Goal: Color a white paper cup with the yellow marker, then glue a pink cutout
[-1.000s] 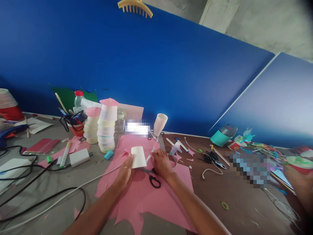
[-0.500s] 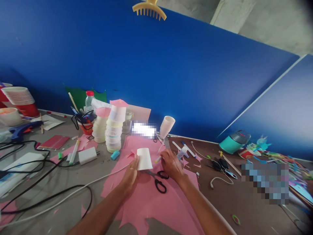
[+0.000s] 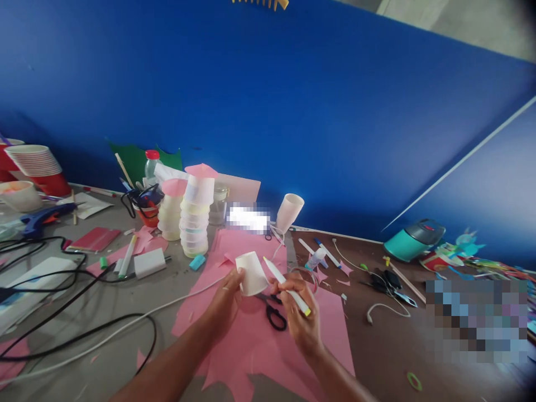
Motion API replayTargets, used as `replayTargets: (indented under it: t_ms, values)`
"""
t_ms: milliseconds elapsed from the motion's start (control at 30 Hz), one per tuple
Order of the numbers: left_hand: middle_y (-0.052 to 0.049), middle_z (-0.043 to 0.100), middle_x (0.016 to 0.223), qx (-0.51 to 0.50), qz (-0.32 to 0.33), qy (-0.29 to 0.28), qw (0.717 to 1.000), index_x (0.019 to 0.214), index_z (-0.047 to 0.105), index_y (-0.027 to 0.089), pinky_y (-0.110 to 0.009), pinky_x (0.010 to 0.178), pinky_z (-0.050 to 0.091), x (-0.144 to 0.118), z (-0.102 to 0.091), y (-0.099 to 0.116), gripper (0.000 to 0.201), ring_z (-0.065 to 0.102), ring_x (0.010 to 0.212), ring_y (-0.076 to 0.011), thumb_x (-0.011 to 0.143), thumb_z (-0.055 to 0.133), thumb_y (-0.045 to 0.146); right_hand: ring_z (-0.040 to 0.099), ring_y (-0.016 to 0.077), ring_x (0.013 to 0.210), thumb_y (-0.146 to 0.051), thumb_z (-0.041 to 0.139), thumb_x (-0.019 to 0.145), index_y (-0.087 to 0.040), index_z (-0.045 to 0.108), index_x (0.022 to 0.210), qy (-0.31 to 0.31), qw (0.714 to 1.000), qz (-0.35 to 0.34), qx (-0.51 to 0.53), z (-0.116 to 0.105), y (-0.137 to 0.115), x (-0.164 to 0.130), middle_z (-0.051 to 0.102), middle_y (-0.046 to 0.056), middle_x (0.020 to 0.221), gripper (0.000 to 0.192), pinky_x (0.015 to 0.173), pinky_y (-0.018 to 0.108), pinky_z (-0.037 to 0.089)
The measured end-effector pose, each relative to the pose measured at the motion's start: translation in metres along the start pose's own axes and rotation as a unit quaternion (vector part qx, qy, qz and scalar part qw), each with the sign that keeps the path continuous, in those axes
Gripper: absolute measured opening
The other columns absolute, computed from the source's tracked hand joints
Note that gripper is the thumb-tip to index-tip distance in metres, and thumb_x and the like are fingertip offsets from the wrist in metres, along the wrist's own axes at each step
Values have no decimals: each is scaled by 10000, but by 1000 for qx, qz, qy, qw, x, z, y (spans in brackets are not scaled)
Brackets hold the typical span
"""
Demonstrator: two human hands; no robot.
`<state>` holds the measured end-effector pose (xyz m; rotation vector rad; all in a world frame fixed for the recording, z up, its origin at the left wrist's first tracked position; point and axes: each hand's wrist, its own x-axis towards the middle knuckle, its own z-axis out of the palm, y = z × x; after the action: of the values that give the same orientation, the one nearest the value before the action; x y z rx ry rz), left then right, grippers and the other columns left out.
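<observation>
My left hand [image 3: 228, 293] is closed around the side of a white paper cup [image 3: 252, 272], which is tilted above pink paper [image 3: 247, 340]. Between the fingers of my right hand [image 3: 298, 307] is a white marker [image 3: 288, 287] with a yellow end, its yellow tip pointing up and left beside the cup. Black-handled scissors [image 3: 276, 318] lie on the paper under and between my hands, their blades partly hidden by the cup.
Stacked cup towers [image 3: 195, 223] with pink paper tops stand behind left. A tall white cup [image 3: 290, 212] stands by the blue partition [image 3: 268, 111]. Cables [image 3: 125, 335] cross the left side; markers [image 3: 328, 252] and a teal container [image 3: 412, 243] lie right.
My right hand has turned and now holds the marker like a pen, its length showing. The cup in my left hand has tilted. The view has shifted slightly.
</observation>
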<state>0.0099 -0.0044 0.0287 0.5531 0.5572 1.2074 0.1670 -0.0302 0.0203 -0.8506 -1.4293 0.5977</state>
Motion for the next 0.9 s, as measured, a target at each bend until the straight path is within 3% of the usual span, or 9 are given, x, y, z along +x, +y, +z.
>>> replayTargets:
  t_ms: [100, 200, 333, 433, 633, 900]
  values:
    - [-131, 785, 970, 29, 9, -24, 999, 1152, 719, 147, -421, 950, 513, 1, 1, 0, 501, 707, 1026, -335, 820, 728, 523, 697, 221, 891, -337, 465, 1022, -277, 662, 1129, 17, 998, -36, -47, 4, 0, -10, 701, 60, 927, 232, 778, 412, 599]
    - [-118, 784, 989, 33, 9, -5, 999, 1187, 704, 166, -415, 953, 505, 3, -2, -2, 493, 705, 1025, -321, 822, 735, 495, 688, 261, 1024, -344, 468, 1023, -278, 641, 1237, 6, 994, -67, -88, 5, 1, -16, 709, 105, 1070, 283, 837, 465, 597]
    - [-113, 776, 1038, 42, 9, 14, 999, 1205, 694, 167, -397, 956, 496, 4, -7, -5, 492, 692, 1053, -313, 806, 761, 448, 680, 262, 1030, -287, 521, 1001, -273, 661, 1071, 13, 996, -58, -67, 4, 2, -19, 686, 61, 893, 158, 890, 488, 582]
    - [-108, 765, 1083, 51, 14, 8, 999, 1201, 694, 171, -382, 964, 488, 4, -8, -7, 462, 671, 1100, -308, 815, 754, 418, 671, 257, 1016, -269, 498, 1009, -270, 658, 983, 18, 997, -44, -56, 3, 2, -18, 674, 61, 877, 162, 818, 442, 593]
    - [-80, 773, 1057, 65, -7, 28, 998, 1176, 705, 203, -381, 952, 491, 2, -7, -6, 407, 670, 1102, -307, 809, 755, 372, 677, 238, 887, -266, 497, 995, -285, 651, 1095, 9, 996, -46, -70, 1, -1, -17, 685, 60, 886, 185, 700, 361, 577]
    - [-76, 778, 1027, 63, -16, 21, 998, 1195, 703, 222, -387, 948, 495, 1, -4, -2, 448, 679, 1080, -308, 783, 776, 381, 682, 237, 774, -176, 495, 948, -285, 663, 1068, -14, 996, -39, -81, 0, -2, -16, 707, 78, 935, 234, 641, 364, 557]
